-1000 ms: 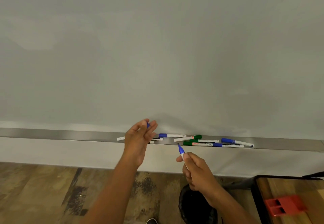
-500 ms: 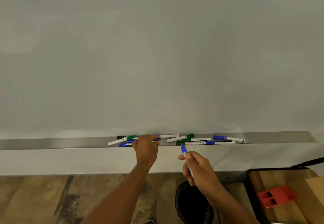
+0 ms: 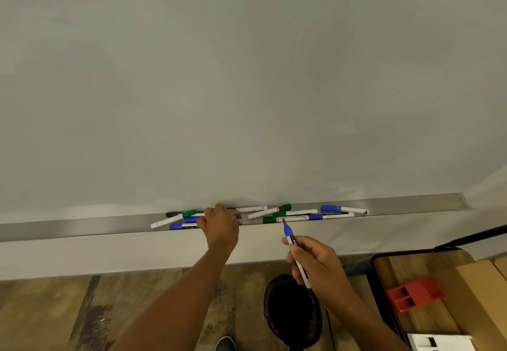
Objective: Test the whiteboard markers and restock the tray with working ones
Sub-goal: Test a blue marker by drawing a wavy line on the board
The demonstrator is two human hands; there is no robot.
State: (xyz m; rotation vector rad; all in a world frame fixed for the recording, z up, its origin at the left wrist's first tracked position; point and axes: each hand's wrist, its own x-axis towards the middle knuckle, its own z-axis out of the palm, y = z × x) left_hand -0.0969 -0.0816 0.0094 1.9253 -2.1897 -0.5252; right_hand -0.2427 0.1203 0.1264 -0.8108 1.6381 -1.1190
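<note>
Your left hand (image 3: 220, 225) has dropped to the tray (image 3: 82, 225), fingers curled by the blue cap (image 3: 239, 216), grip unclear. Right hand (image 3: 315, 263) pinches the uncapped marker (image 3: 290, 236): test stroke likely next.

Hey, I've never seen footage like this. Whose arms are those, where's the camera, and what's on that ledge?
No machine here: a person wears a camera on the head, looking down at their own arms. Ahead is a whiteboard with a metal tray along its bottom edge, holding loose markers with green, blue and black caps. The right hand holds an uncapped blue marker, tip toward the board. The left hand reaches into the tray; whether it grips anything I cannot tell.
</note>
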